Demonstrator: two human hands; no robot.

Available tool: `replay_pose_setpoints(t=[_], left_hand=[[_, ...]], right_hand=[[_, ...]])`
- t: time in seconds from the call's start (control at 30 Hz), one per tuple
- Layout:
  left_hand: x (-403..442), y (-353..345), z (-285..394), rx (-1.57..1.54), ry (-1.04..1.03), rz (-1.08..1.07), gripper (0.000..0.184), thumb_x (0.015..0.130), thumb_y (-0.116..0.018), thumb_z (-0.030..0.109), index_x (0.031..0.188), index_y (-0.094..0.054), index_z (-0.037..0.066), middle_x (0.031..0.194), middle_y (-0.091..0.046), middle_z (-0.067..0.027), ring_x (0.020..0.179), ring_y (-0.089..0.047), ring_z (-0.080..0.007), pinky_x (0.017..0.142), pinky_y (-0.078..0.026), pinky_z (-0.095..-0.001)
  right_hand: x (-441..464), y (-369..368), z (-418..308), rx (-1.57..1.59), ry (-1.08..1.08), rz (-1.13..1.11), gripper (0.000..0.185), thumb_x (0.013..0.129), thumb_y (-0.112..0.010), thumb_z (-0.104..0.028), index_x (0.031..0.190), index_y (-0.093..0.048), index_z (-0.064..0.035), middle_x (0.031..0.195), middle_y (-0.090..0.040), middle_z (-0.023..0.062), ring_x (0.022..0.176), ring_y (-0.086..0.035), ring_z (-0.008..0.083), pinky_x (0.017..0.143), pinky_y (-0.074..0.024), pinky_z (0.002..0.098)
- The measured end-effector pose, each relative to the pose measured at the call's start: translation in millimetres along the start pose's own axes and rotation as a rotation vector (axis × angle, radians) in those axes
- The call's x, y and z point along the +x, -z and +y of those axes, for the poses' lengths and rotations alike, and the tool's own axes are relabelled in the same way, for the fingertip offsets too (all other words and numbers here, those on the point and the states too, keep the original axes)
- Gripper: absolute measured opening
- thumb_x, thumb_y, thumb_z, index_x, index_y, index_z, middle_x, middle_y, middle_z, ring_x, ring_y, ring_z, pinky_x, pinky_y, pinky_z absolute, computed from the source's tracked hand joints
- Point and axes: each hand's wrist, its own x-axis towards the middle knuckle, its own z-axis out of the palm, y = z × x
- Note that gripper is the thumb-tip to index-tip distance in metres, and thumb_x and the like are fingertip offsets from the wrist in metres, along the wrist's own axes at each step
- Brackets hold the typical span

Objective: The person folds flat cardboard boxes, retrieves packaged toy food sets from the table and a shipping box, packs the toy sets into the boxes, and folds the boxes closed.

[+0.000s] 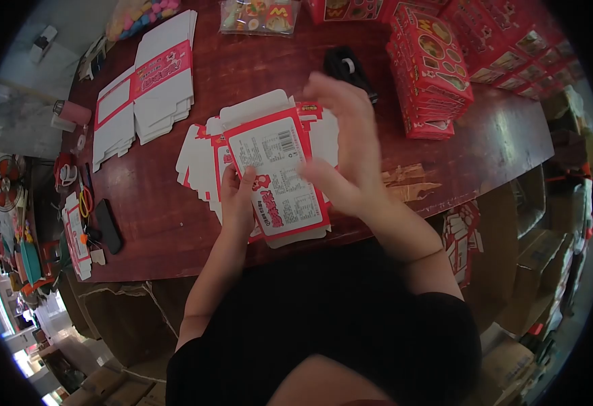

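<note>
A red and white printed box (279,179) with a barcode and small text faces up in front of me, its white end flaps sticking out. My left hand (239,193) grips its left edge, thumb on the printed face. My right hand (350,145), slightly blurred, is raised at the box's right side with thumb and fingers spread and nothing between them. Under and around the box lies a pile of flat red and white cartons (198,159). Whether the right thumb touches the box is hard to tell.
Stacked white and red cartons (164,84) lie at the back left. A black tape dispenser (349,66) stands behind my right hand, near red box stacks (432,68). A clear packet (259,17) is at the back. Yellow-handled scissors (85,201) and a black case (107,225) lie left.
</note>
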Motion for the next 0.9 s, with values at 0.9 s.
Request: replay_pose_setpoints(t=[0.9], left_hand=[[42, -13, 5, 0.443, -0.411, -0.142, 0.021, 0.090, -0.058, 0.023, 0.096, -0.052, 0.004, 0.079, -0.055, -0.0010, 0.070, -0.049, -0.0060, 0.062, -0.040, -0.0202]], right_hand=[[-68, -38, 124, 0.550, -0.863, -0.064, 0.026, 0.093, -0.048, -0.024, 0.106, -0.058, -0.0035, 0.100, -0.058, 0.0051, 0.092, -0.053, 0.0111, 0.081, -0.0436, 0.0247]])
